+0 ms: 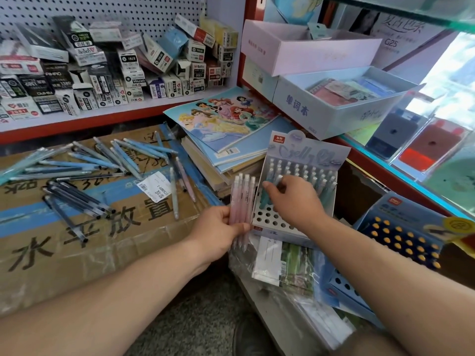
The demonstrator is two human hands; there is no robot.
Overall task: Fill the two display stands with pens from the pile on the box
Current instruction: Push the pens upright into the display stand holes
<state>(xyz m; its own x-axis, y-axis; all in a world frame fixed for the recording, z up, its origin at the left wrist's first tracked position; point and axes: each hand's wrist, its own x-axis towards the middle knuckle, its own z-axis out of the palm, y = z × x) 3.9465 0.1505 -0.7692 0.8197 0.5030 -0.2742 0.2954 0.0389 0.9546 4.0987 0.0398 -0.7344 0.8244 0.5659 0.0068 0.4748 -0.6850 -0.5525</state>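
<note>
Bunch of pink pens (243,194): fanned side by side in the left hand (218,232), which grips them round the lower third; held in the air just left of the near stand (267,214), off the box (77,253).
Axis: near upright, leaning a little away. Button ends up, writing tips down, poking out below the fingers.
Handling: light, stiff plastic barrels. They look smooth, so probably slide on each other. A bunch wants a firm wrap at mid-barrel; a single pen wants a pinch high on the barrel, leaving the tip free for a hole.
Right hand (295,201): fingers curled on a teal pen (266,196) at the left of the filled rows, apparently seating it; pen steep, tip toward the tray.
Near stand: tilted back against stacked notebooks (221,129). Back rows full of upright pens, front holes empty.
Second stand (401,235): blue, lower right; holes show yellow, pen ends or print, cannot tell.
Pile (90,163): blue and dark pens flat on the box, pointing all ways; a pink one near its right side.
Risk: a loose fan could slip while one pen is pulled out.
</note>
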